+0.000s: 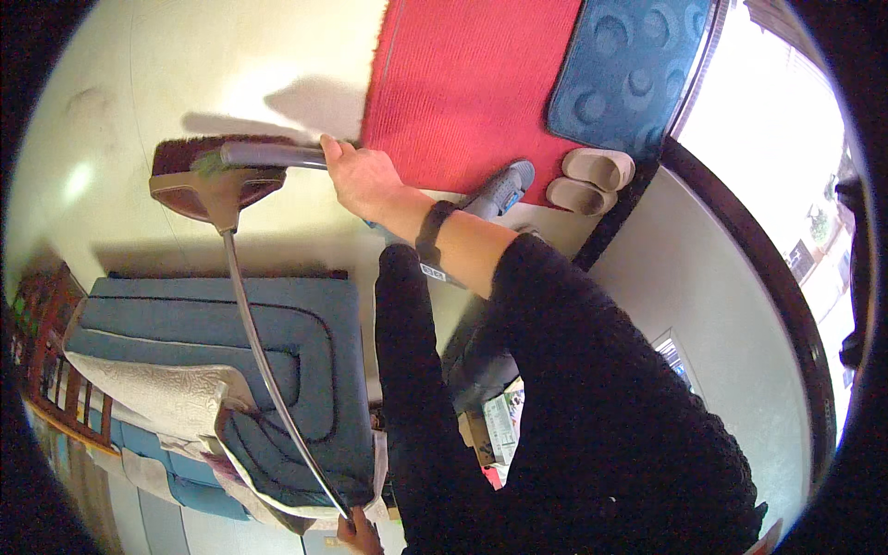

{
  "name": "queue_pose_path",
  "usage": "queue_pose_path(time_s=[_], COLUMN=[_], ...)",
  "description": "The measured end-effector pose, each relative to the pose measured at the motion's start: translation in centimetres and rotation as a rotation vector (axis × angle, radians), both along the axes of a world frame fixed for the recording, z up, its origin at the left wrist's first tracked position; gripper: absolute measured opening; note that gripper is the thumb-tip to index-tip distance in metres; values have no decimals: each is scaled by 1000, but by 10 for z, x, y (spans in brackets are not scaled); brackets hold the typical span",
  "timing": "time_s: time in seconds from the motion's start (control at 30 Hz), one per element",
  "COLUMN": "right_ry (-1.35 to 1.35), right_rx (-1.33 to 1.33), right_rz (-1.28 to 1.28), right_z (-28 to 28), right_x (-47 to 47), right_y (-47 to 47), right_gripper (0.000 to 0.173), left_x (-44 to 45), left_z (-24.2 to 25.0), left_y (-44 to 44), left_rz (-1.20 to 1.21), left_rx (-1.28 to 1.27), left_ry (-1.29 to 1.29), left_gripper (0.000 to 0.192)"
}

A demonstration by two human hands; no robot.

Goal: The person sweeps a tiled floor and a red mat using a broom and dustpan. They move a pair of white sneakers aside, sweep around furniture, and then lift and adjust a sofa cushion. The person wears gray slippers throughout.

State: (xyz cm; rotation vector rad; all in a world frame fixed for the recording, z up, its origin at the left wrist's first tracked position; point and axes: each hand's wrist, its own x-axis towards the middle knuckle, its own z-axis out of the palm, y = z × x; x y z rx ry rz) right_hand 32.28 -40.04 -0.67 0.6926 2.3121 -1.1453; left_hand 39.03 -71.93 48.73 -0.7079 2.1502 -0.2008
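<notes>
A broom with a brown plastic head (218, 194), dark bristles and a long metal handle (260, 340) crosses the left half of the view. Near the bottom edge my left hand (359, 533) grips the far end of that handle. My right hand (361, 173), with a black band on its wrist, is closed around a grey tubular handle (274, 155). The tube's free end overlaps the broom head; whether they touch cannot be told. Blurred green shows beside that end. Both forearms have black sleeves.
A blue-grey cushioned seat (333, 298) with a pale cover lies below the broom head. Ahead are a red mat (472, 90) and a blue mat (624, 76). Beige slippers (600, 170) stand by a dark threshold, near a grey shoe (503, 187). A carton (501, 423) is lower down.
</notes>
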Motion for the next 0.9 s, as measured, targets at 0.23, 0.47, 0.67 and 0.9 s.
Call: queue_pose_path(time_s=[0.23,0.47,0.67,0.9], right_ry=[-403,-590,26,-663], right_rx=[147,334,-94,231], right_rz=[-726,-201,-627,-1020], right_z=[49,-20,2,50], right_x=[120,49,-10,168], right_y=[140,138,43,76], right_gripper=[35,41,35,40], left_x=[-4,-6,-2,1], left_z=[-7,-4,1,-14], left_y=[-22,-38,-79,-87], left_rz=[-32,-44,340,316], left_rx=[150,70,127,193], left_ry=[33,-13,50,43], left_gripper=[45,48,29,29])
